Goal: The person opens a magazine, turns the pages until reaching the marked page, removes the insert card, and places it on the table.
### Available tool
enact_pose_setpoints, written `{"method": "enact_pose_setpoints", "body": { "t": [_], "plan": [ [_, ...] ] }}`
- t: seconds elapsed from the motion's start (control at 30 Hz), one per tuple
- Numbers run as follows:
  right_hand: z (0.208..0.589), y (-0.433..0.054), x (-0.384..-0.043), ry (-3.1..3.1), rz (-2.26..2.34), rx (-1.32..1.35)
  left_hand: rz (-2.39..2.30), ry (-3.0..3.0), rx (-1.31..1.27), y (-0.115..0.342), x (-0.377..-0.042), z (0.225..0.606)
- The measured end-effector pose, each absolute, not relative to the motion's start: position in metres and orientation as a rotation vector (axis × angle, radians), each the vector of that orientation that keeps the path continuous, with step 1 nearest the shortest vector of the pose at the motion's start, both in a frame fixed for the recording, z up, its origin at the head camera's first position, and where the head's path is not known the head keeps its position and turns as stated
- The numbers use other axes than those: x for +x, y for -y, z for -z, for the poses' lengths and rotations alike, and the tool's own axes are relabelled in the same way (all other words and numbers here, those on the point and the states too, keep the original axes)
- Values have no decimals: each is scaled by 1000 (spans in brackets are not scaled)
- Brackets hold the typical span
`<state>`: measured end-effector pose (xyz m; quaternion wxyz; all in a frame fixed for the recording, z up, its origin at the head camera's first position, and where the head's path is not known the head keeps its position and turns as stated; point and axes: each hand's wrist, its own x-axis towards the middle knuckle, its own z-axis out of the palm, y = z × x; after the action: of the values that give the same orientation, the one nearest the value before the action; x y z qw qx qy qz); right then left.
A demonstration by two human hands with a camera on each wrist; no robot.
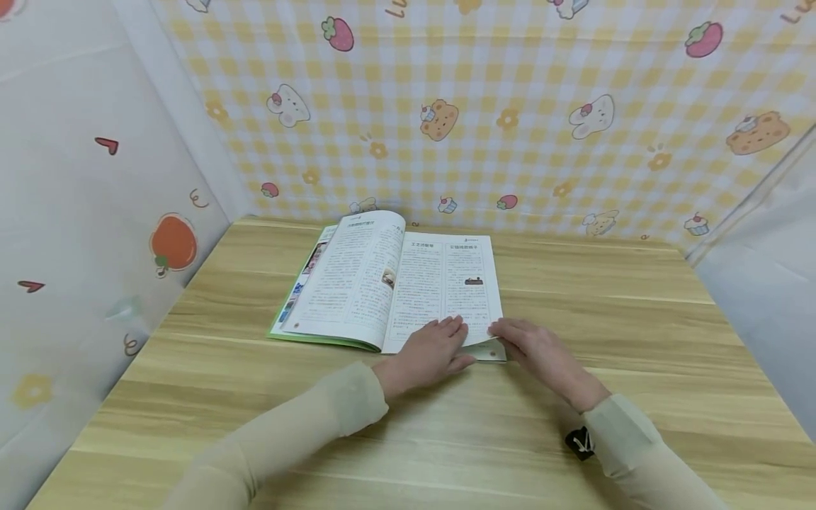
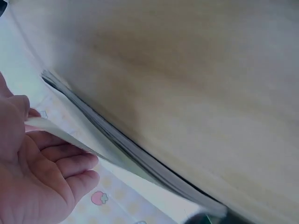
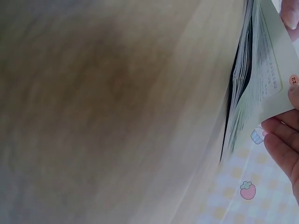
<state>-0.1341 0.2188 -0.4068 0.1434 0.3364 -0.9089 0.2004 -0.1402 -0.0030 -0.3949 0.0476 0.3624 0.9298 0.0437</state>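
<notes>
An open magazine (image 1: 421, 283) with printed text columns lies on the table, its left pages bowed up near the spine. My left hand (image 1: 428, 358) rests on the lower part of the right page, fingers extended; the left wrist view shows this hand (image 2: 51, 172) against the page edge. At the lower right corner, my right hand (image 1: 542, 354) pinches the top page and holds it lifted off the sheets below. In the right wrist view, the thumb and fingers of that hand (image 3: 285, 135) meet at the raised page corner (image 3: 280, 105), close to a round page number.
The wood-grain table (image 1: 637, 319) extends around the magazine. Behind it hangs a yellow checked cloth (image 1: 510, 142) with cartoon prints, and a white printed cloth (image 1: 83, 212) hangs at the left. A black device (image 1: 580, 443) sits by the right cuff.
</notes>
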Motion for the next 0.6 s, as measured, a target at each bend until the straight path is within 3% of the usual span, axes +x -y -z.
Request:
{"method": "enact_pose_setpoints", "body": {
  "t": [0.6],
  "plan": [
    [403, -217, -134, 2612, -540, 963, -109, -2915, 1126, -11, -145, 404]
  ]
}}
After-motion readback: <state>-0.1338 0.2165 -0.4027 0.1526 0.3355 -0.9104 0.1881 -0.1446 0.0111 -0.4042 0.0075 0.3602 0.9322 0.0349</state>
